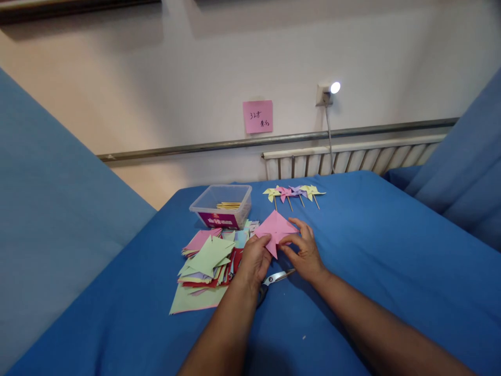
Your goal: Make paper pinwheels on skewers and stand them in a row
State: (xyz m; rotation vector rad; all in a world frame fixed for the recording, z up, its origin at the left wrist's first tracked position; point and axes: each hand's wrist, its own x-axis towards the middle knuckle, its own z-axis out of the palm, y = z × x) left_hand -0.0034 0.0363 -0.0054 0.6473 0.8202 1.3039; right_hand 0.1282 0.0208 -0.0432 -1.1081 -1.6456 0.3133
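Note:
A pink square of paper [276,225], slit in from its corners, is held up above the blue cloth, one corner pointing toward me. My left hand [256,258] grips its left side, thumb on top. On the right, my right hand [304,248] pinches the paper's lower right edge between thumb and fingertips. Below the hands lies a pair of scissors [278,277] with dark handles, partly covered by my left wrist. Left of my left hand is a pile of cut coloured paper [209,256] in green, pink, red and purple.
Behind the pile stands a clear plastic box [199,204] with thin wooden sticks [229,206] inside. Several finished paper pinwheels [287,194] on sticks lie at the back. A radiator [352,156] and rail [219,148] run along the wall. Blue curtains [58,209] hang at both sides.

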